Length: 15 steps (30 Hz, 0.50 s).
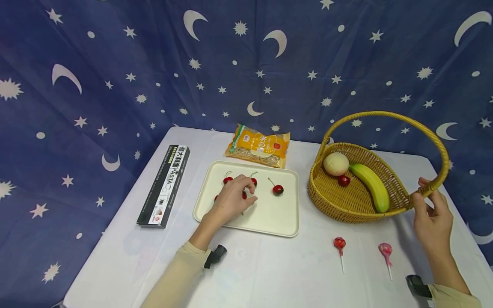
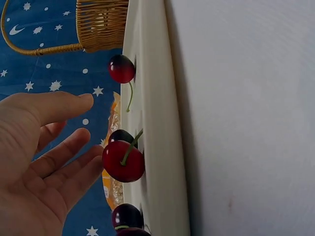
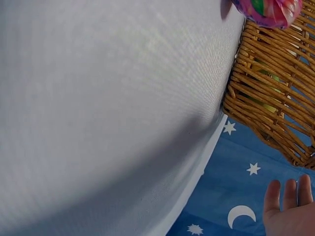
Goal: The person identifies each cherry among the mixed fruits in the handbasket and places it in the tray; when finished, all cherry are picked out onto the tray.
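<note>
My left hand (image 1: 232,197) hovers over a cream tray (image 1: 275,220), its fingers loosely bent with nothing between them. Several dark red cherries with green stems lie on the tray. One cherry (image 2: 123,161) is close to the fingertips in the left wrist view; another cherry (image 1: 277,190) sits apart to the right. Some cherries are partly hidden behind the hand. On the right, my right hand (image 1: 434,220) grips a wicker basket (image 1: 335,211) where its handle meets the rim. Inside lie a banana (image 1: 371,186), a pale round object (image 1: 336,164) and one cherry (image 1: 344,181).
A red lollipop (image 1: 340,244) and a pink lollipop (image 1: 385,249) lie in front of the basket. Behind the tray is an orange bag of noodles (image 1: 259,145). A black-and-white pasta box (image 1: 163,186) lies at the left. A star-patterned blue cloth (image 1: 231,64) hangs behind the table.
</note>
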{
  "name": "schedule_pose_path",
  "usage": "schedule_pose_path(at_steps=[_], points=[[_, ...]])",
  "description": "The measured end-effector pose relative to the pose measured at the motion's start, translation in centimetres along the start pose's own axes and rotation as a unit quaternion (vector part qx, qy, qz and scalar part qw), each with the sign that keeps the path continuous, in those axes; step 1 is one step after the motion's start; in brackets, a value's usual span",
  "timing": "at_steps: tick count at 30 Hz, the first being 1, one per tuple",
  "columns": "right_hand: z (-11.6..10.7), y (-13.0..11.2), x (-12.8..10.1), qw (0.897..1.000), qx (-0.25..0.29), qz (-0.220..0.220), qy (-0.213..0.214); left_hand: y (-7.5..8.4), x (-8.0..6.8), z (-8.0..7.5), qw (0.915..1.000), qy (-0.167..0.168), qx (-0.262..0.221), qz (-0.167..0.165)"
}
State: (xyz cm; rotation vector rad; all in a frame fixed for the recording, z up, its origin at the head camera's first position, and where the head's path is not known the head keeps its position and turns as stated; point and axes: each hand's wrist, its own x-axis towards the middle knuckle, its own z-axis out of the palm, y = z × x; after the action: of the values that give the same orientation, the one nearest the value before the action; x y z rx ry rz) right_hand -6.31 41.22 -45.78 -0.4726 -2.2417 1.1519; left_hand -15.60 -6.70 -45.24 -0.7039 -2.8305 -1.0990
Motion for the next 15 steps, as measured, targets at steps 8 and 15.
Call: schedule_pose_path(at_steps=[8,15], points=[[0.0,0.0,-0.2,1.000,-0.002,-0.012,0.004,0.5,0.4,0.3,0.9995,0.004,-0.021,0.025],[0.0,-0.1,0.0,1.000,-0.003,-0.005,0.001,1.8,1.5,0.6,0.9991,-0.001,-0.014,0.041]])
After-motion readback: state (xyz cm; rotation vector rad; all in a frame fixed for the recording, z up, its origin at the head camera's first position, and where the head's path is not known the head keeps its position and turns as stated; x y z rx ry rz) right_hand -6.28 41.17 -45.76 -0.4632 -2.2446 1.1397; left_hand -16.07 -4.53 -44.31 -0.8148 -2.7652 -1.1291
